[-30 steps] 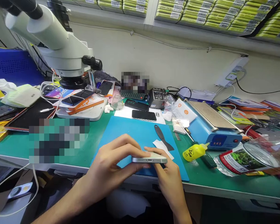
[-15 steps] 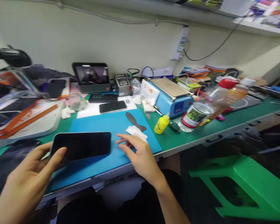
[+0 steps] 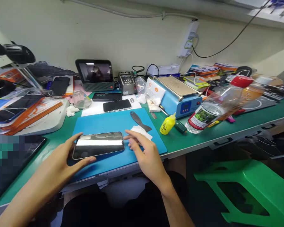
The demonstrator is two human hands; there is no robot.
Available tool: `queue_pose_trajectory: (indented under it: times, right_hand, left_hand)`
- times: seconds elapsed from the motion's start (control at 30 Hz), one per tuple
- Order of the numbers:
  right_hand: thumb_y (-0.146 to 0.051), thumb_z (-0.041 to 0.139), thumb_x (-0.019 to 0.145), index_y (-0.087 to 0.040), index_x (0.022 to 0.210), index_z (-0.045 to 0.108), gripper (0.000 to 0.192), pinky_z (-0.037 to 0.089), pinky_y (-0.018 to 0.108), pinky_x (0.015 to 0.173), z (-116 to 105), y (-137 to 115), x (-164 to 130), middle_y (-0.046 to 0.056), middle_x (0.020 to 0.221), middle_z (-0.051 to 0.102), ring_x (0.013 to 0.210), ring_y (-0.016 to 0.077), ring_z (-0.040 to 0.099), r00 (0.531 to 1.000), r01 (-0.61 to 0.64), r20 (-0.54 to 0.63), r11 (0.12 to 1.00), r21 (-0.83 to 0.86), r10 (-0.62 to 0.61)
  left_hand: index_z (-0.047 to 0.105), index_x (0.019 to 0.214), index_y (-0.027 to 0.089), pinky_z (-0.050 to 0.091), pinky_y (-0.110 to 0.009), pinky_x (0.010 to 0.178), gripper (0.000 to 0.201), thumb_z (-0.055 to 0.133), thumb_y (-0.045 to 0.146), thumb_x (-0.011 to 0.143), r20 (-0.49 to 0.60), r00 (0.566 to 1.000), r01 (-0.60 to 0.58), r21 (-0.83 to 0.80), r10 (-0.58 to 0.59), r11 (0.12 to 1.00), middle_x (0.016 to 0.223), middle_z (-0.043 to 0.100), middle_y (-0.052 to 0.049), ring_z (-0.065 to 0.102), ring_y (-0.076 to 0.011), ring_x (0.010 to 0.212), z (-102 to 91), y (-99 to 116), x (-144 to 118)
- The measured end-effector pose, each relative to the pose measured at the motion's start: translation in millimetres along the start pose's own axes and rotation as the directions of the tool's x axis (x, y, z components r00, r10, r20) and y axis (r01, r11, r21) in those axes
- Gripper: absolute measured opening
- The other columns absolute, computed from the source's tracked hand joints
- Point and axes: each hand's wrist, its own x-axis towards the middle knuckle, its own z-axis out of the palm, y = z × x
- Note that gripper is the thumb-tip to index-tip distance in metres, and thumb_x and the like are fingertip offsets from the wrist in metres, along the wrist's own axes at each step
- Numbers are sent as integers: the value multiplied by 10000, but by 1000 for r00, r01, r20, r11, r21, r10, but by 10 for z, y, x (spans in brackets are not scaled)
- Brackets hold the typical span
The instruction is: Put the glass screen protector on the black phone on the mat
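Note:
A dark-screened smartphone (image 3: 99, 144) is low over the front of the blue mat (image 3: 97, 124), a bright reflection across its glass. Whether it rests on the mat I cannot tell. My left hand (image 3: 61, 160) grips its left end, thumb at the near long edge and forefinger at the far one. Just beyond the phone's right end, my right hand (image 3: 148, 154) is open with loosely bent fingers and nothing in them. Behind those fingers lie a white tissue (image 3: 142, 131) and a dark flat scraper (image 3: 139, 121).
A yellow squeeze bottle (image 3: 167, 124) and a large clear bottle (image 3: 203, 116) stand right of the mat. Behind are a blue heating plate machine (image 3: 180, 94), a second phone (image 3: 117, 105) and a display (image 3: 94, 74). A green stool (image 3: 257, 176) is at lower right.
The phone has moved right and tipped, so its black screen now reflects light. My left hand moved with it, its thumb shifting from the screen to the near edge. My right hand shifted slightly right.

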Motion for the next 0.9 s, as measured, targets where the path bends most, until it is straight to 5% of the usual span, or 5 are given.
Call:
queue_pose_trajectory:
  times: [0.13, 0.27, 0.37, 0.5, 0.9]
  right_hand:
    - [-314, 532, 1097, -293, 1360, 716, 322, 642, 320, 834, 30, 31, -2, 34, 1177, 807, 886, 172, 760, 997, 21, -68, 999, 38, -19]
    - [-312, 541, 1096, -285, 1290, 729, 271, 642, 361, 892, -6, 19, -32, 54, 1206, 791, 983, 204, 764, 979, 75, -194, 996, 45, -65]
    - [-262, 562, 1086, -281, 1192, 754, 220, 606, 427, 999, -110, -4, -33, 67, 1193, 788, 1129, 254, 742, 927, 166, -300, 964, -206, -224]
    - [-236, 578, 1074, -290, 1200, 744, 215, 576, 470, 1019, -228, 62, 28, 80, 1169, 767, 1137, 281, 718, 908, 204, -191, 794, -573, -372]
    - [-207, 620, 1063, -243, 1145, 749, 157, 579, 455, 1017, -172, 285, 63, 81, 1172, 793, 1118, 265, 725, 907, 268, -98, 741, -616, -410]
  left_hand:
    - [565, 1465, 212, 622, -493, 849, 845, 676, 793, 862, 92, 994, 57, 17, -59, 998, 1160, 742, -138, 742, -373, 1041, -29, 70, 16]
    - [618, 1374, 228, 564, -555, 990, 767, 687, 798, 865, 30, 999, -35, 78, 33, 996, 1234, 660, -123, 641, -390, 1182, 50, 178, -12]
    - [607, 1389, 250, 538, -557, 1038, 710, 687, 758, 899, -7, 999, -52, 68, 52, 996, 1315, 606, -112, 594, -381, 1238, 104, 217, -33]
    - [561, 1490, 326, 513, -545, 1082, 661, 677, 691, 950, 27, 997, -76, 10, 76, 997, 1414, 576, -87, 549, -361, 1299, 89, 204, -46]
    - [568, 1562, 357, 520, -560, 1144, 503, 584, 491, 1078, 120, 958, -266, 27, 261, 964, 1609, 581, -67, 567, -322, 1339, -158, 163, -109]
